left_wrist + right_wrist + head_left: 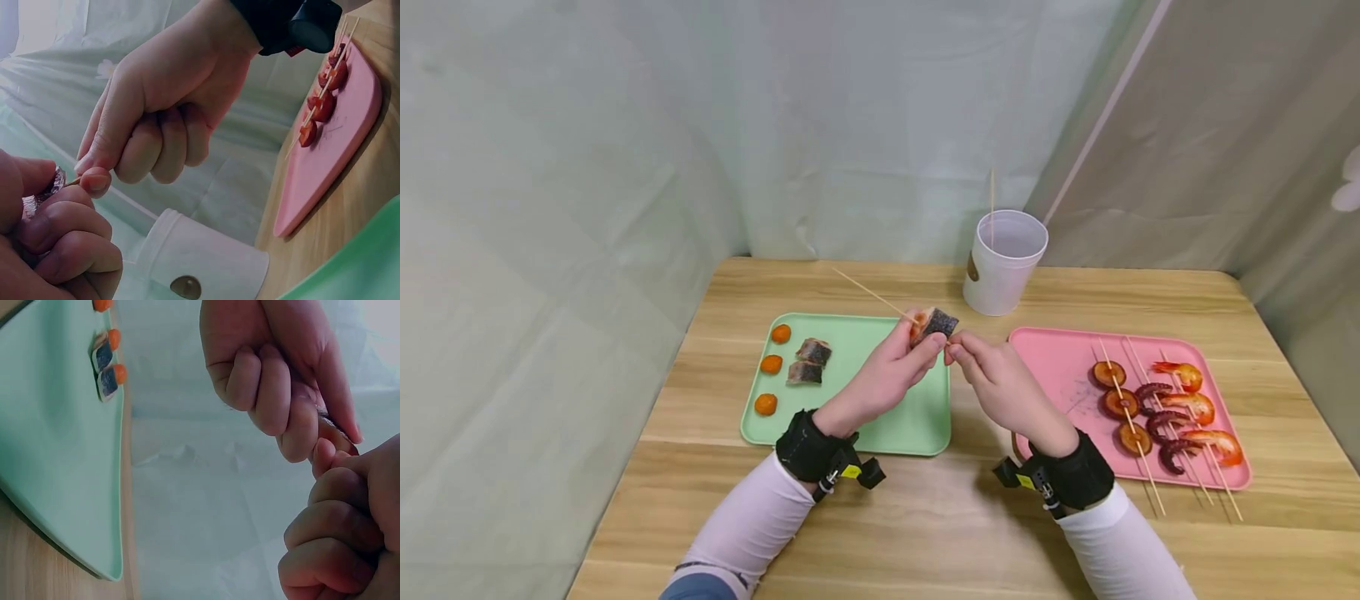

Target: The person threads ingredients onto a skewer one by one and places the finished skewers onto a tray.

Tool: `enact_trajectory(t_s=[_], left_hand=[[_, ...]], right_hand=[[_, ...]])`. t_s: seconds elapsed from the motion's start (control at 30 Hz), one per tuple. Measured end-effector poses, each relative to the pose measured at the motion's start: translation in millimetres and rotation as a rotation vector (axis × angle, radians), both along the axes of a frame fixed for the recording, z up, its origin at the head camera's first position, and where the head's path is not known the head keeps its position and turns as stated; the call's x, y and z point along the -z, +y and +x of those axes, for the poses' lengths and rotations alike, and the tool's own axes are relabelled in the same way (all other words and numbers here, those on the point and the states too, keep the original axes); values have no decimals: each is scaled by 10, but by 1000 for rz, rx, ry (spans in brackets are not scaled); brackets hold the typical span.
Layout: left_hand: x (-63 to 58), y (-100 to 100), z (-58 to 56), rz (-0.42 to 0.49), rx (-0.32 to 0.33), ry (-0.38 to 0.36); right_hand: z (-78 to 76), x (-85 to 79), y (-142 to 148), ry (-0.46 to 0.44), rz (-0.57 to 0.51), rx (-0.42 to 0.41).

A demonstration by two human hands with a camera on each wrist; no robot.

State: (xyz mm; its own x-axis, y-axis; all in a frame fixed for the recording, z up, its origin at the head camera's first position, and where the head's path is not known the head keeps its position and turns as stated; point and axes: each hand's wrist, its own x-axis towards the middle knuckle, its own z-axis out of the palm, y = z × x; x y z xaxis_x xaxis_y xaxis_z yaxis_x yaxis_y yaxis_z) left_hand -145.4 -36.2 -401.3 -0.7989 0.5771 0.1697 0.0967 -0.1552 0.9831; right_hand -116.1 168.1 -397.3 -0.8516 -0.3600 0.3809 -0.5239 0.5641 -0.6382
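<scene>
My left hand (887, 371) grips a piece of fish (942, 322) with dark, silvery skin, above the right part of the green tray (880, 417). A thin bamboo skewer (872, 294) runs into the fish, its long part pointing up and left. On the other side, my right hand (1003, 379) pinches the short end of the skewer (74, 181) between thumb and forefinger, close to the fish. Its other fingers are curled in. In the right wrist view, fingers mostly hide the fish (331, 432).
Two fish pieces (805, 372) and three orange balls (771, 364) lie at the green tray's left. A pink tray (1052, 358) at right bears skewers of mushroom slices (1121, 404), octopus tentacles (1167, 422) and shrimp (1195, 408). A white bucket (1000, 275) with a skewer stands behind.
</scene>
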Motion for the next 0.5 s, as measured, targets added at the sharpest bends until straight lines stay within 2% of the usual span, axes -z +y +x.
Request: enact_trajectory(t_s=[0.2,0.33,0.5], left_hand=[[-26,5,11,25,19,-2],[-54,-28,27,14,28,21],[-94,-52,43,17,7,52]], right_hand=[[7,-25,3,11,26,5],[25,-31,5,17,-15,-19],[40,-44,15,-4,-71,-41]])
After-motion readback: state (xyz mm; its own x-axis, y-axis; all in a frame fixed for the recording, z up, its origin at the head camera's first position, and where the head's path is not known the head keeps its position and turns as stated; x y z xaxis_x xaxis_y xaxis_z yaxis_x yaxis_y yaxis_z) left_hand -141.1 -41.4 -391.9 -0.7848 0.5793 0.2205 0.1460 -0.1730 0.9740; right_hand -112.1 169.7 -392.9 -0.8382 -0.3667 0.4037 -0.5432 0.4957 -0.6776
